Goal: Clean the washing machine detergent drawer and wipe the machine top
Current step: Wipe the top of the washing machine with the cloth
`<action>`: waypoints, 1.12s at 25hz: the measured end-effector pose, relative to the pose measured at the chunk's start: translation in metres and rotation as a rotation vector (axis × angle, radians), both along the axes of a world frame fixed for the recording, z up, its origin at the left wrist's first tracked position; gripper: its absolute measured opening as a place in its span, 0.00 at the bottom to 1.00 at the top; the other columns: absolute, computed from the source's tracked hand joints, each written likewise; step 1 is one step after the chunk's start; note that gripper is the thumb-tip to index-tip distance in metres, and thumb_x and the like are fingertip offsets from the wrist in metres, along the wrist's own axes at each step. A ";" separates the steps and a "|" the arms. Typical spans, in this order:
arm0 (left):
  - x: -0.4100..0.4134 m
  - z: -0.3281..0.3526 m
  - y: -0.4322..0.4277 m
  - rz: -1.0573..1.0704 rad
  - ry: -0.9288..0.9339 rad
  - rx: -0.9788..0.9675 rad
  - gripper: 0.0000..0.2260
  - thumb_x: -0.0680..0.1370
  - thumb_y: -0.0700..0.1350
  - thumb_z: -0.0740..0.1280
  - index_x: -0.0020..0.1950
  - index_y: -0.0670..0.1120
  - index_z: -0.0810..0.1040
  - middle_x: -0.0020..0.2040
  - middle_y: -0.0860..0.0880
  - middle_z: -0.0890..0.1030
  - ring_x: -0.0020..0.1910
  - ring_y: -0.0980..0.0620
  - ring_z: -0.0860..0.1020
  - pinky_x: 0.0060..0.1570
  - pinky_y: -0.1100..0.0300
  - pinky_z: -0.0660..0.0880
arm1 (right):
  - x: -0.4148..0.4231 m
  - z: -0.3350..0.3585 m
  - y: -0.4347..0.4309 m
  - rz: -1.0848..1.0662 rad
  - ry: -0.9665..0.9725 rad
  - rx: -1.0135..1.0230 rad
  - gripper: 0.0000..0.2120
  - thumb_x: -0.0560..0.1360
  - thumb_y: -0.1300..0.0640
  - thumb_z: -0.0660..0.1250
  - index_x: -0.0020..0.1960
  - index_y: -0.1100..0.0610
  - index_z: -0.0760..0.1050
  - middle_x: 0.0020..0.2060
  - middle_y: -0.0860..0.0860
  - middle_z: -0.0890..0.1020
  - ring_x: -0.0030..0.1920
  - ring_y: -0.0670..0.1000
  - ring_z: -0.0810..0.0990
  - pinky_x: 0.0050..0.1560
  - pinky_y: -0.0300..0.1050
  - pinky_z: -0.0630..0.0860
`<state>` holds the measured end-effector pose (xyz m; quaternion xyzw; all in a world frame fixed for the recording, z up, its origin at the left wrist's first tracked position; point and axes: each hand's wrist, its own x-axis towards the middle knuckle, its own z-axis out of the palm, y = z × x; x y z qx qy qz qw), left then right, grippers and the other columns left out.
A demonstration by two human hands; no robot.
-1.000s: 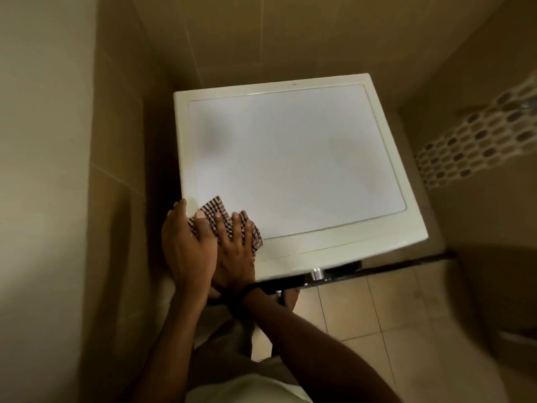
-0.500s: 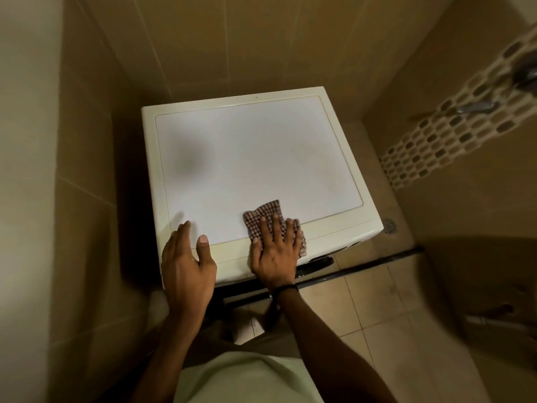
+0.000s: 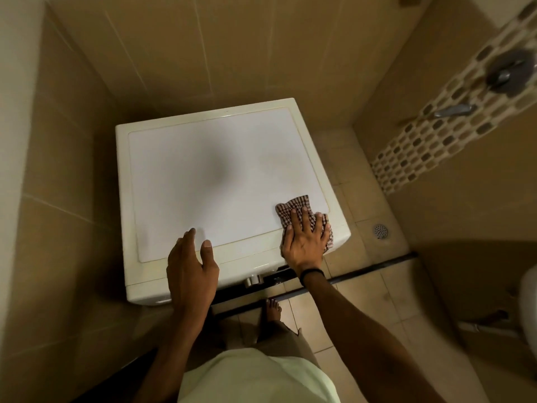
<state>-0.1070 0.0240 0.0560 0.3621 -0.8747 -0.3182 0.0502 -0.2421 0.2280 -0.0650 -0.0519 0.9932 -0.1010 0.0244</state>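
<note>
The white washing machine top (image 3: pixel 220 175) fills the middle of the view, seen from above. My right hand (image 3: pixel 303 238) lies flat, fingers spread, pressing a brown-and-white checked cloth (image 3: pixel 296 206) onto the top's front right corner. My left hand (image 3: pixel 190 264) hovers or rests at the front edge, left of centre, with fingers apart and nothing in it. A metal knob (image 3: pixel 252 280) shows on the machine's front below the edge. The detergent drawer is hidden from this angle.
Beige tiled walls close in on the left and behind the machine. On the right there are a mosaic tile strip (image 3: pixel 430 141), a tap (image 3: pixel 453 110) and a floor drain (image 3: pixel 380 230). My bare foot (image 3: pixel 271 309) stands on the tiled floor.
My right hand has slid the cloth along the front edge from the left corner to the right corner. My left hand let go of the cloth and stayed near the front, left of centre.
</note>
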 end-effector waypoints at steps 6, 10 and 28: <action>-0.018 0.012 0.041 -0.041 -0.059 0.079 0.24 0.85 0.54 0.58 0.79 0.47 0.67 0.77 0.43 0.71 0.77 0.42 0.67 0.74 0.42 0.66 | -0.045 0.003 0.052 -0.158 -0.065 0.004 0.25 0.82 0.45 0.49 0.77 0.46 0.63 0.77 0.49 0.65 0.75 0.64 0.61 0.73 0.66 0.55; -0.020 0.018 0.062 -0.053 -0.061 0.156 0.23 0.85 0.54 0.59 0.79 0.48 0.67 0.76 0.44 0.72 0.76 0.43 0.68 0.74 0.45 0.67 | -0.075 0.014 0.079 -0.410 -0.128 -0.330 0.27 0.81 0.43 0.46 0.72 0.54 0.70 0.65 0.58 0.78 0.59 0.65 0.78 0.59 0.59 0.74; -0.056 0.064 0.065 -0.429 0.032 1.015 0.22 0.79 0.66 0.66 0.58 0.50 0.84 0.53 0.49 0.88 0.55 0.49 0.86 0.59 0.44 0.81 | 0.069 0.199 0.014 -0.600 -0.799 -2.391 0.33 0.80 0.36 0.59 0.70 0.62 0.73 0.66 0.63 0.76 0.63 0.62 0.76 0.68 0.61 0.71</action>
